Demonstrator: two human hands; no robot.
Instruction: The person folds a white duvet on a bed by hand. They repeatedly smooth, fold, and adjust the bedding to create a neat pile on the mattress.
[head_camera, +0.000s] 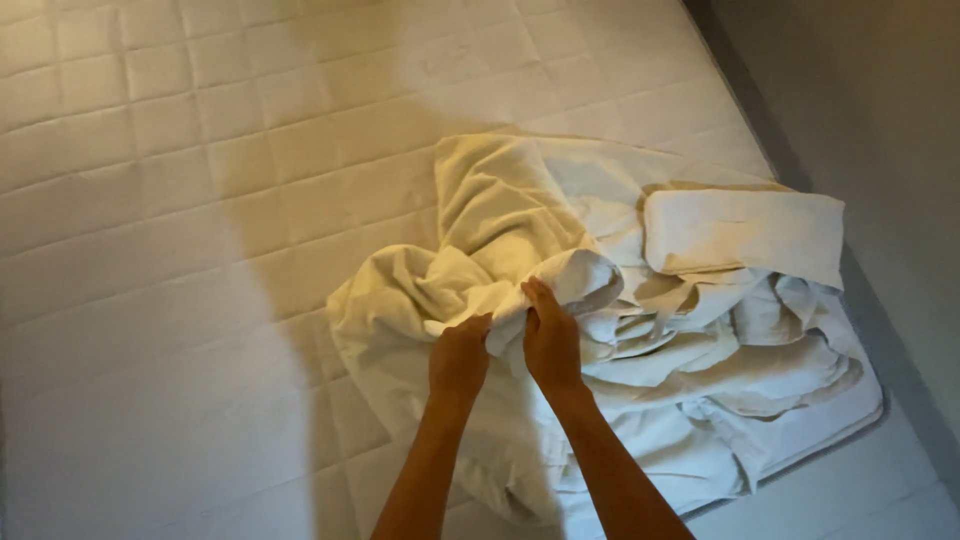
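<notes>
Both hands are gripping a crumpled white towel (500, 250) on the quilted mattress (150, 200); left hand (458, 362) and right hand (551, 340) are pinching its edge; folded towels (740, 230) are lying beside.

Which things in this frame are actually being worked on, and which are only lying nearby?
In hand:
- crumpled white sheet, gripped at a bunched edge by left hand and right hand

Lying about:
- folded white cloth resting on the heap to the right
- loose rumpled linen under and around it
- quilted mattress beneath everything
- grey wall alongside
</notes>
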